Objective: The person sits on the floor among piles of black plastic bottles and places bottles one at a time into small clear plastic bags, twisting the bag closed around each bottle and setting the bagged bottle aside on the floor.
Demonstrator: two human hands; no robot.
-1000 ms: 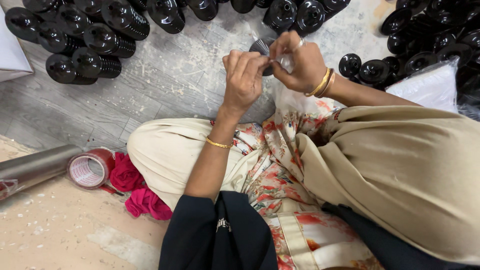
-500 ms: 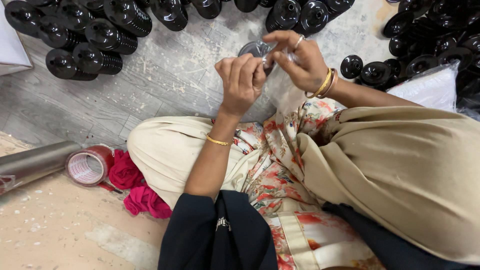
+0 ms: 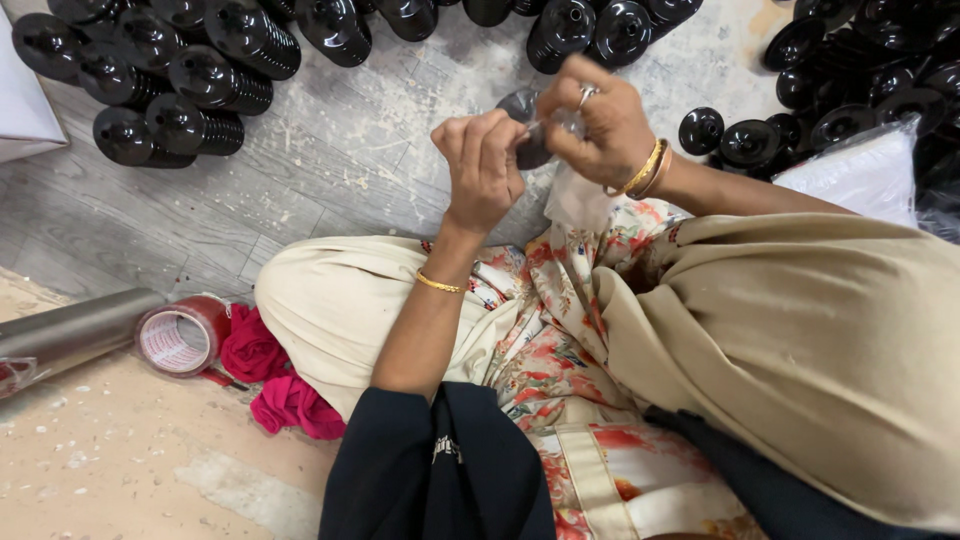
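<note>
I sit cross-legged on the floor with both hands raised over my knees. My right hand, with a ring and gold bangles, grips a round black cap and a bit of clear film. My left hand, wearing a thin gold bangle at the wrist, pinches the same cap from the left side. Most of the cap is hidden behind my fingers. A white cloth or bag lies on my lap just under my right hand.
Stacks of glossy black caps lie at top left, along the top and at the right. A white bag sits at right. A red tape roll, a metallic film roll and pink cloth lie at left.
Both hands have lifted slightly with the black cap; my right hand has turned over the cap and now covers more of it.
</note>
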